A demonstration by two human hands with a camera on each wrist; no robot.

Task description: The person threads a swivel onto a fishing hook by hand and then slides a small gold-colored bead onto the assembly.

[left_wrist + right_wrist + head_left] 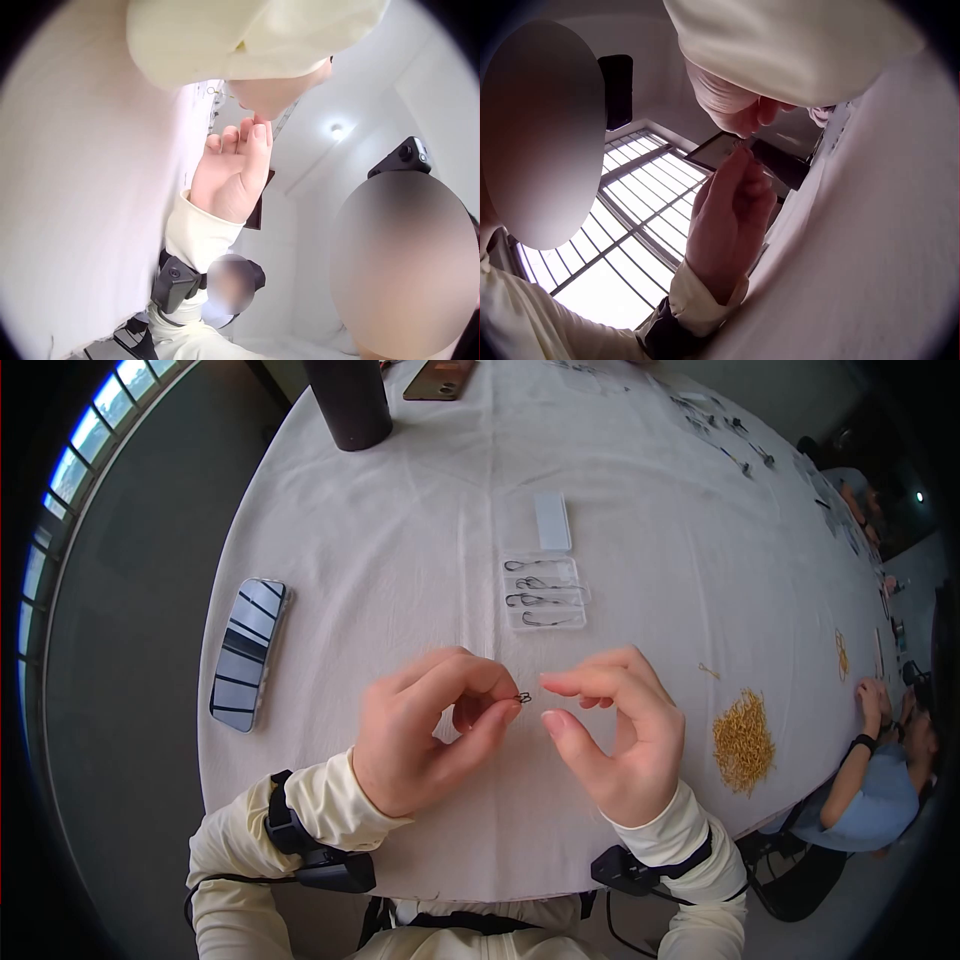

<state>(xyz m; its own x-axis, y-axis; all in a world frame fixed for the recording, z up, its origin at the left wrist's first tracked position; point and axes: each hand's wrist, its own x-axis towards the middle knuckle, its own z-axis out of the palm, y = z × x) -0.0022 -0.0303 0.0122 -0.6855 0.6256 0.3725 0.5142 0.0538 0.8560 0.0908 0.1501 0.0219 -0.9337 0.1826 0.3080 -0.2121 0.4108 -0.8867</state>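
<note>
My left hand (pixel 435 725) pinches a small dark bent-wire piece (pixel 524 698) between thumb and index fingertip. The piece sticks out to the right of those fingertips, its exact kind too small to make out. Facing it, my right hand (pixel 625 735) has thumb and index finger apart with nothing between them, close to the wire piece. In the left wrist view the right hand (pixel 232 172) shows its palm side. Beyond both hands lies a clear compartment box (pixel 545 622) with dark looped wire pieces (pixel 540 600) in its sections.
A pile of small gold-coloured pieces (pixel 743 745) lies at right, one loose gold piece (pixel 708 671) beside it. A phone (pixel 247 655) lies at left. Farther back are a white rectangle (pixel 552 522), a dark cylinder (pixel 348 405) and another phone (pixel 438 380). Another person (pixel 875 790) sits at right.
</note>
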